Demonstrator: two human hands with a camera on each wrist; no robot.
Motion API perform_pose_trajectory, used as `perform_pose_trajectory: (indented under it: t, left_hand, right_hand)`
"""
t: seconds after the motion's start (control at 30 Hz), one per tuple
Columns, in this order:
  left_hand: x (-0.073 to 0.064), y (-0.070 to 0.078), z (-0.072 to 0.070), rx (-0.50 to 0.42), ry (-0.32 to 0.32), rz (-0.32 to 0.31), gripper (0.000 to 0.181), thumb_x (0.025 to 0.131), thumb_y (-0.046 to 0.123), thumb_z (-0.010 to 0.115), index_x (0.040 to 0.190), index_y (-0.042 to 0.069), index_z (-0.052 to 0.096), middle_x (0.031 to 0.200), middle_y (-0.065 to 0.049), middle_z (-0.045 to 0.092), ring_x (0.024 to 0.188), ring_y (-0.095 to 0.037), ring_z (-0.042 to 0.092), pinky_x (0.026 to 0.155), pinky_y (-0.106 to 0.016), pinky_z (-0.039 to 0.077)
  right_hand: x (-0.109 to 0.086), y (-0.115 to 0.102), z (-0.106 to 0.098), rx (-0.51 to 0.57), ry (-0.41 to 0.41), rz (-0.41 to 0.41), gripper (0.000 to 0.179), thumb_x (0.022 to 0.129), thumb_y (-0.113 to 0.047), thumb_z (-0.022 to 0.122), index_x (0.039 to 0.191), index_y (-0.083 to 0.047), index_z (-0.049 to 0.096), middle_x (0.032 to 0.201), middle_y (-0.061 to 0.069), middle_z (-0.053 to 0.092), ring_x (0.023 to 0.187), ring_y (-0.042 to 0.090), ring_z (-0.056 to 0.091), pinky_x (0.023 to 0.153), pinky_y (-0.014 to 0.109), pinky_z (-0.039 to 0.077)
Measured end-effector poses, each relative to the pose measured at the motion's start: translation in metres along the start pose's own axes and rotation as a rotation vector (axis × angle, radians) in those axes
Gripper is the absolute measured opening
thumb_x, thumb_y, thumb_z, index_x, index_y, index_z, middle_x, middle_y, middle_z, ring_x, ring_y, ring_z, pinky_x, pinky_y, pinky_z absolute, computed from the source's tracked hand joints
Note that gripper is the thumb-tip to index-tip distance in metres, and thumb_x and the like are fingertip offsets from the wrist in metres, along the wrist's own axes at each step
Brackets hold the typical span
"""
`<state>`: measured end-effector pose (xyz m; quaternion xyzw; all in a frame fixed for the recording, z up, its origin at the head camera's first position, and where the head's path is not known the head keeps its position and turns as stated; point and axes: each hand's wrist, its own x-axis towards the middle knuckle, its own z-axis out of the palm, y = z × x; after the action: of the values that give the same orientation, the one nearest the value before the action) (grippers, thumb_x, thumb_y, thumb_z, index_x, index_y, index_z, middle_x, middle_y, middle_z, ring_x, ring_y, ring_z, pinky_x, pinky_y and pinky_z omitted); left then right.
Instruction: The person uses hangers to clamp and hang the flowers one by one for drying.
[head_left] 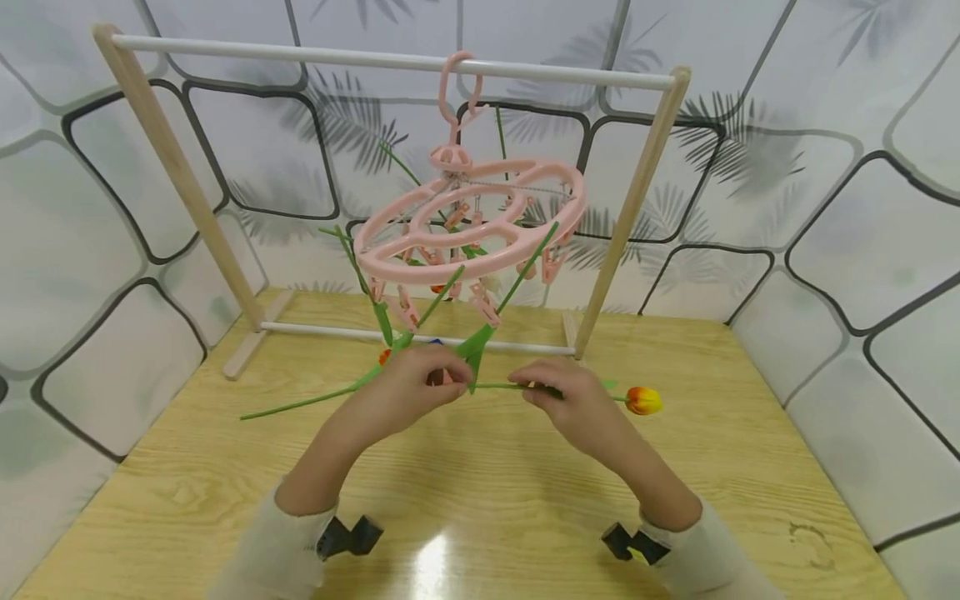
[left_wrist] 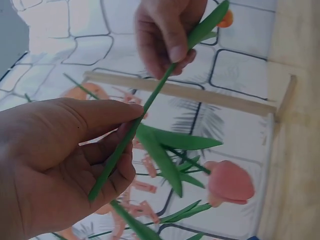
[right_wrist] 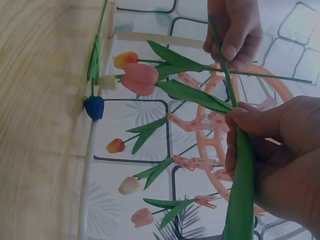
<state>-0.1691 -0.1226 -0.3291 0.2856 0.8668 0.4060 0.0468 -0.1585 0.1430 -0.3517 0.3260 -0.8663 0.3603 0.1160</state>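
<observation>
An artificial tulip with an orange-yellow bloom lies crosswise in both hands, bloom to the right. The left hand pinches its green stem near the bare end, between thumb and fingers. Farther along, the right hand grips the stem by the leaf. Just beyond the hands hangs a round pink clip hanger. Its clips hold several tulips head down, among them a pink tulip and a white tulip. In the head view the hands partly hide these blooms.
The hanger hooks over the white top rod of a wooden-legged rack. On the wooden table a blue tulip lies by the lower rod, its stem pointing left. Patterned panels stand around the table.
</observation>
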Motion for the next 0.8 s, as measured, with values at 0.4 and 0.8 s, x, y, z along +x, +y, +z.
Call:
perform_pose_trajectory:
  t: [0.4, 0.8]
  left_hand:
    - [-0.026, 0.025, -0.021, -0.133, 0.261, 0.168, 0.014, 0.094, 0.012, 0.072, 0.105, 0.020, 0.075, 0.098, 0.008, 0.066, 0.092, -0.012, 0.058, 0.083, -0.031, 0.052]
    - [-0.019, 0.040, 0.012, -0.650, 0.665, 0.568, 0.026, 0.095, -0.007, 0.062, 0.118, 0.004, 0.067, 0.116, -0.004, 0.059, 0.101, -0.015, 0.060, 0.089, -0.022, 0.053]
  right_hand:
    - [-0.006, -0.001, -0.033, 0.119, -0.042, 0.115, 0.024, 0.095, -0.005, 0.069, 0.116, -0.017, 0.074, 0.115, -0.002, 0.070, 0.097, 0.010, 0.065, 0.076, 0.028, 0.057]
    - [-0.011, -0.010, -0.041, 0.227, 0.017, 0.065, 0.025, 0.095, -0.003, 0.068, 0.118, -0.010, 0.072, 0.112, 0.007, 0.071, 0.097, 0.007, 0.068, 0.080, 0.026, 0.058]
